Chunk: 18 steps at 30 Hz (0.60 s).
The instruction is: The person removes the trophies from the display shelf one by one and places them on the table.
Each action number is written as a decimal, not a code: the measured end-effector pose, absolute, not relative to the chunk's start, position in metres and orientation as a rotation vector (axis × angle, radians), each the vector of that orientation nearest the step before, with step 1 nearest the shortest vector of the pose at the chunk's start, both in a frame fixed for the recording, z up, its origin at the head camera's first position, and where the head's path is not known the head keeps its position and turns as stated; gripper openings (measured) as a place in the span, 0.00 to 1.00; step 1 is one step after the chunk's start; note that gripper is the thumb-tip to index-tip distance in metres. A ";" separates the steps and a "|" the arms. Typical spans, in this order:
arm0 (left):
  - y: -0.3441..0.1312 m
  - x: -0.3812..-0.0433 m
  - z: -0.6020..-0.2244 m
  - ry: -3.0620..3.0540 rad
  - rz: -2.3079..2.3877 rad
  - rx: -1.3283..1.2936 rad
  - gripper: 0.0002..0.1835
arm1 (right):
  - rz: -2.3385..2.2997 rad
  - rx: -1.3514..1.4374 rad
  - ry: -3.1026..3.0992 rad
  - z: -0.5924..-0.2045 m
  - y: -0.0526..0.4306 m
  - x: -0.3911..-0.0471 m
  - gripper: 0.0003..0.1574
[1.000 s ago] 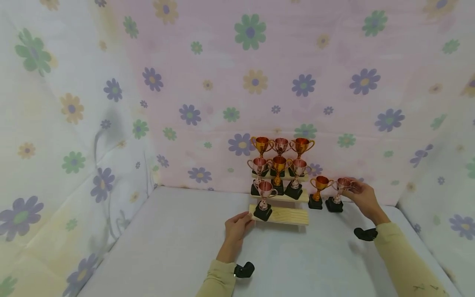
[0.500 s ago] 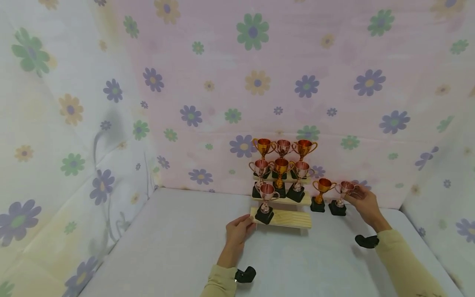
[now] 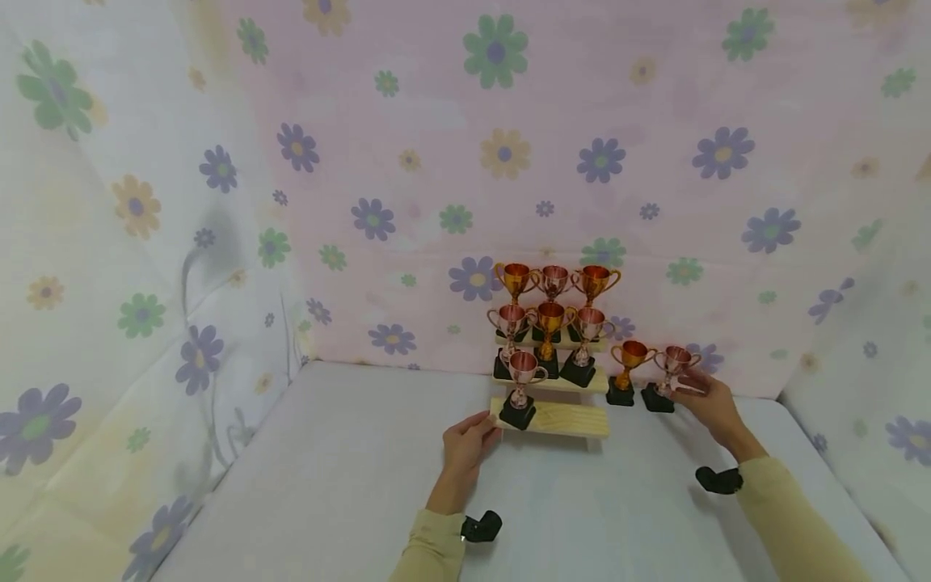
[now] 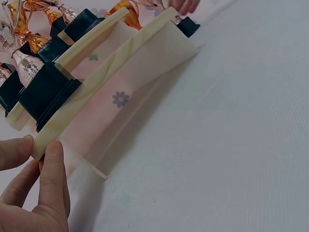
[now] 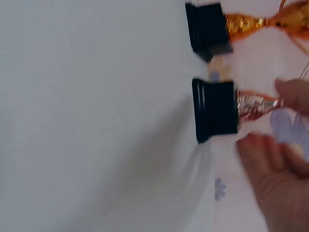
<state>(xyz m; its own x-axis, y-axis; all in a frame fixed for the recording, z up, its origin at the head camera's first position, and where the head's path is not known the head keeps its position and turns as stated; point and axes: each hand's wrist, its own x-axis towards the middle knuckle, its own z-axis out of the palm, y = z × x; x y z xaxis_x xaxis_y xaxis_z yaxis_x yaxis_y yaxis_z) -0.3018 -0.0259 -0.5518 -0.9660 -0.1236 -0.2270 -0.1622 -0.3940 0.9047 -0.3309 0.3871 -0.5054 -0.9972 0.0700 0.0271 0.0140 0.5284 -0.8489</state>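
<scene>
My left hand (image 3: pixel 463 449) pinches the left end of the lowest step of a wooden-stepped display stand (image 3: pixel 575 419); the left wrist view shows thumb and fingers on the board's edge (image 4: pixel 46 140). A pink-gold trophy cup (image 3: pixel 519 396) stands at that step's left end. To the right of the stand, another pink-gold trophy (image 5: pixel 219 108) stands upright on its black base. My right hand (image 3: pixel 716 404) is beside it, the thumb (image 5: pixel 295 94) over its stem and the visible fingertips (image 5: pixel 253 145) apart from it. Part of the right hand lies outside the right wrist view.
A gold trophy (image 3: pixel 621 376) stands between the stand and the pink-gold trophy. Gold and pink-gold trophies fill the middle (image 3: pixel 550 319) and top (image 3: pixel 516 279) steps. Flower-printed cloth (image 3: pixel 407 97) hangs behind and at the sides of the white table (image 3: pixel 349 469).
My right hand has slid down from the pink-gold trophy's cup to its stem. That trophy stays where it was. My left hand keeps its hold on the stand. The head view shifts slightly.
</scene>
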 end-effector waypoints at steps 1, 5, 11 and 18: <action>-0.026 -0.303 -0.551 1.716 2.576 -0.406 0.19 | 1.477 -0.097 -2.754 -0.503 0.385 -0.328 0.46; -0.026 -0.307 -0.551 1.721 2.578 -0.409 0.19 | 1.405 -0.123 -2.976 -0.496 0.371 -0.312 0.48; -0.027 -0.305 -0.553 1.740 2.554 -0.412 0.18 | 1.289 0.002 -3.195 -0.489 0.332 -0.274 0.42; -0.026 -0.302 -0.553 1.740 2.556 -0.379 0.18 | 1.199 0.150 -3.188 -0.466 0.274 -0.241 0.37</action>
